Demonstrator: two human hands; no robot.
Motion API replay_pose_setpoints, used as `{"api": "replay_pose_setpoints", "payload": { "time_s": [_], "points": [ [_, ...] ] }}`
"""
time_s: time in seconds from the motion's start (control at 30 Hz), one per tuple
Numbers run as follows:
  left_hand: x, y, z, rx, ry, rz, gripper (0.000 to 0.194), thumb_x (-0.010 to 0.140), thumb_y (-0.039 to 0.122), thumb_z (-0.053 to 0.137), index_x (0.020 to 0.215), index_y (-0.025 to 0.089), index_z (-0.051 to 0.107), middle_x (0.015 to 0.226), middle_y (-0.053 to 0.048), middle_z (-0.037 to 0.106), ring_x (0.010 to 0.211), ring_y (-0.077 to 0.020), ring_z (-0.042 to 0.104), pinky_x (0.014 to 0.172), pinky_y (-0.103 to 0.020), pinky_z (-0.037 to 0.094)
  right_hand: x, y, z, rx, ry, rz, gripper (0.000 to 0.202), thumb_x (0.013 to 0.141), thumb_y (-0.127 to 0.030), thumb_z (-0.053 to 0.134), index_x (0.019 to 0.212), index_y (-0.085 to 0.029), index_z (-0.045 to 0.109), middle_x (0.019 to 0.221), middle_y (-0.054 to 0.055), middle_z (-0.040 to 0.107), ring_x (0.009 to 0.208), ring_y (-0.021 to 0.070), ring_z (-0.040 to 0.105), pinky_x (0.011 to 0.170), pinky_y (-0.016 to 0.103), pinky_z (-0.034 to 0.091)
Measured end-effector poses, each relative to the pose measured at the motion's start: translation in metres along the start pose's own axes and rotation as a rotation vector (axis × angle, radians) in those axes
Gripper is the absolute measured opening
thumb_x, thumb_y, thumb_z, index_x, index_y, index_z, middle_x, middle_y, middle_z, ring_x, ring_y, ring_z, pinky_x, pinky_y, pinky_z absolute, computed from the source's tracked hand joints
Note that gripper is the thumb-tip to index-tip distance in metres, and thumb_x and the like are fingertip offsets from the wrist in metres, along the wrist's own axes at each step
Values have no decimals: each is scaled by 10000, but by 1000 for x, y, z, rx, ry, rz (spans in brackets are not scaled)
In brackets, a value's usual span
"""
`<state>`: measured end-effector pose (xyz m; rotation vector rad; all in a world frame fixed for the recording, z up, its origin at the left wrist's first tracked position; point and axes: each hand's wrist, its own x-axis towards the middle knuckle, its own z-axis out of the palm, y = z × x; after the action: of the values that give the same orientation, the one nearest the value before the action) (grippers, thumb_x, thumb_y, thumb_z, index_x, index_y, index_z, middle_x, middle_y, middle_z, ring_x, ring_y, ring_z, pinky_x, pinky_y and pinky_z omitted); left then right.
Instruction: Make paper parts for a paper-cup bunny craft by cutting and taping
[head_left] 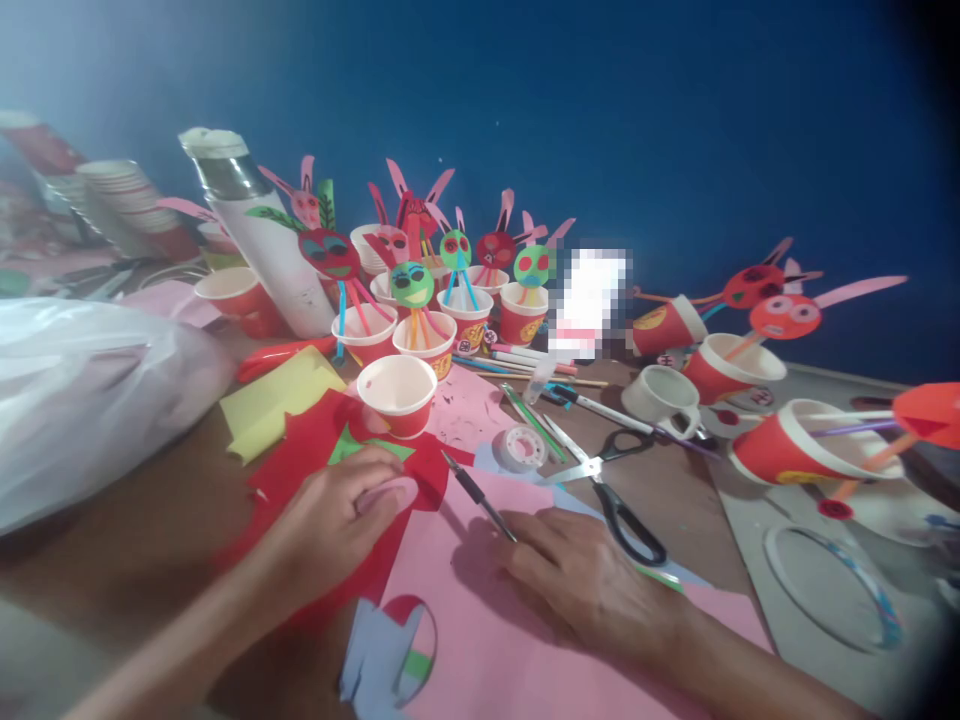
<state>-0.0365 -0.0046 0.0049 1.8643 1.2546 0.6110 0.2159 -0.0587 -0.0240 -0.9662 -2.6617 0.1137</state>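
One pink paper oval, pinched in left hand near far-left corner of the pink sheet. Keep pinch light; thin curved edge probably creases easily. Right hand rests on sheet, fingertips at slim black pen; can't tell if gripped. Ragged-edged red paper under left hand.

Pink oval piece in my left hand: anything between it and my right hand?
Yes, the black pen slants between the pink oval piece in your left hand and your right hand, its near end at that hand.
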Motion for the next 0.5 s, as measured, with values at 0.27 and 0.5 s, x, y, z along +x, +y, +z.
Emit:
{"api": "replay_pose_setpoints", "payload": {
  "time_s": [0.27,0.5],
  "points": [
    [2,-3,1,-416,-208,-323,340,843,410,474,757,120,630,492,-14,573,406,-102,496,396,-192,377,0,-1,13,92,46,69,185,883,-124,450,1042,-175,530,884,64,622,767,201,564,654,317,417],
    [20,-1,6,-539,-300,-286,262,826,335,528,962,123,600,612,-50,657,482,-130,600,384,-170,398,-4,4,0,218,199,4,192,895,-116,335,973,-175,501,717,39,587,617,174,524,578,300,407]
  ]
}}
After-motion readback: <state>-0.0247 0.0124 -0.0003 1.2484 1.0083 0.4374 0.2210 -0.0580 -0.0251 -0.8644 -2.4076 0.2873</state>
